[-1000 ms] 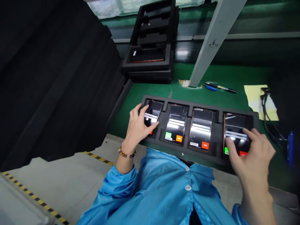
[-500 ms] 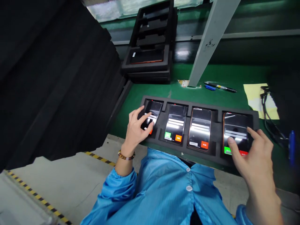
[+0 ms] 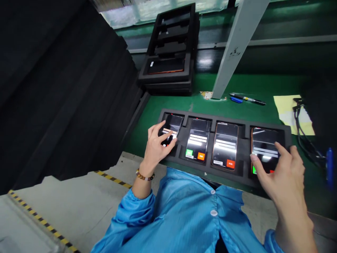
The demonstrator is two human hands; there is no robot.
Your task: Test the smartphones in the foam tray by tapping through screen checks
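Observation:
A dark foam tray (image 3: 244, 147) lies near the bench's front edge, with several lit phones in its slots. Over the leftmost phone (image 3: 175, 121) is my left hand (image 3: 157, 142), fingers apart, fingertips at its sides and screen. My right hand (image 3: 284, 168) is spread over the rightmost phone (image 3: 264, 140), thumb at its left edge and fingers at the right. Between them sit a phone with green and orange buttons (image 3: 198, 138) and one with a red button (image 3: 225, 144); neither is touched.
Stacked foam trays (image 3: 165, 77) stand at the back, a phone in the top one. A tall black stack (image 3: 79, 88) fills the left. A grey post (image 3: 231, 59), pens (image 3: 247, 99), yellow paper (image 3: 283, 105) and a cable (image 3: 298, 123) are behind and right of the tray.
My left hand has shifted slightly right and its thumb sits further over the slot. My right hand has moved a little left, its thumb now at the phone's left edge.

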